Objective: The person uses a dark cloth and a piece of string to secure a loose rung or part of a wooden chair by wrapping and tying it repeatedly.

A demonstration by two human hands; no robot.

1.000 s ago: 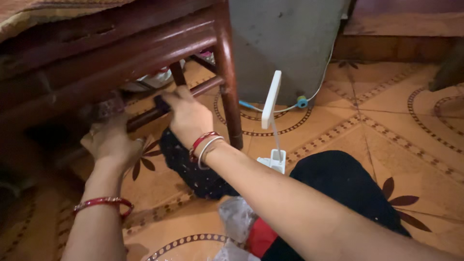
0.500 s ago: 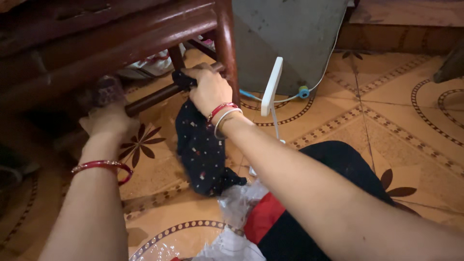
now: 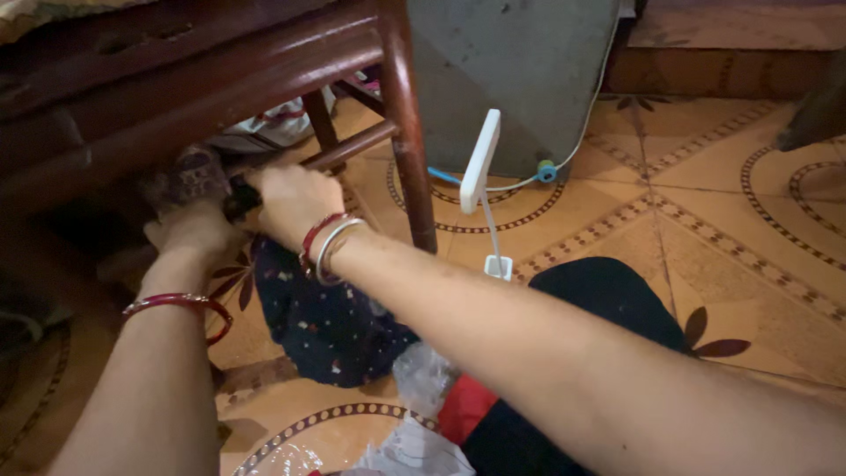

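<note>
Dark spotted cloth (image 3: 322,322) hangs under the wooden chair rail (image 3: 352,148) down to the tiled floor (image 3: 705,203). Left hand (image 3: 189,231) grips its upper end; right hand (image 3: 291,201) clamps it too. Judged mid-wipe; the chair leg (image 3: 410,141) remains unwiped.

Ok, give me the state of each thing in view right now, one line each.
Left hand: under the wooden frame, gripping something patterned.
Right hand: closed on the dark spotted cloth.
Dark spotted cloth: hanging, its lower end bunched on the tiled floor.
White flat phone: propped upright, cable attached.
Dark wooden leg: upright.
</note>
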